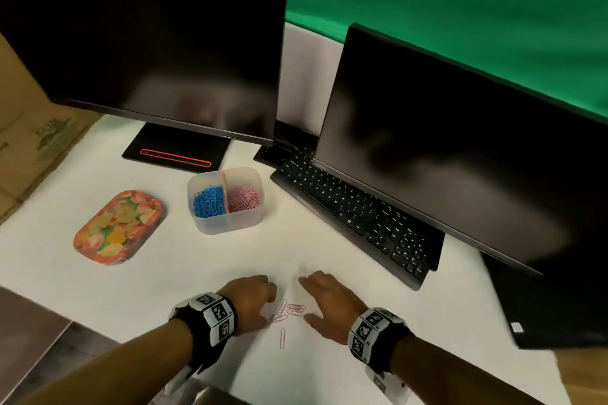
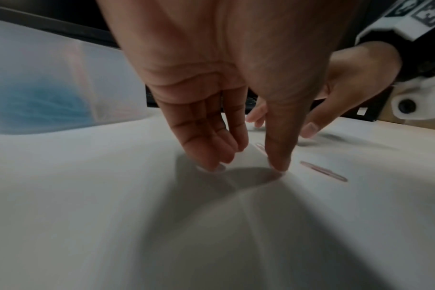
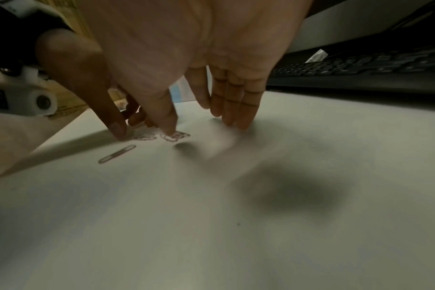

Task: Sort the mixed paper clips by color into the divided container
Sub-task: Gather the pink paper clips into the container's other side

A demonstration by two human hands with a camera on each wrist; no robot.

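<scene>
left hand (image 1: 250, 301) down on white table (image 1: 164, 273), fingertips (image 2: 217, 166) touching surface, fingers straight-ish, holding nothing; right hand (image 1: 325, 301) likewise flat w/ spread fingers, empty. between both: few pink clips (image 1: 289, 311) loose on table, one single pink clip (image 1: 282, 337) slightly nearer the body. divided container (image 1: 230, 222) well beyond hands, blue clips (image 1: 209, 202) in left compartment, pink pile (image 1: 245, 197) in right. floral tray (image 1: 85, 237) left of container, keyboard (image 1: 355, 214) to the right under monitor (image 1: 460, 158)
</scene>
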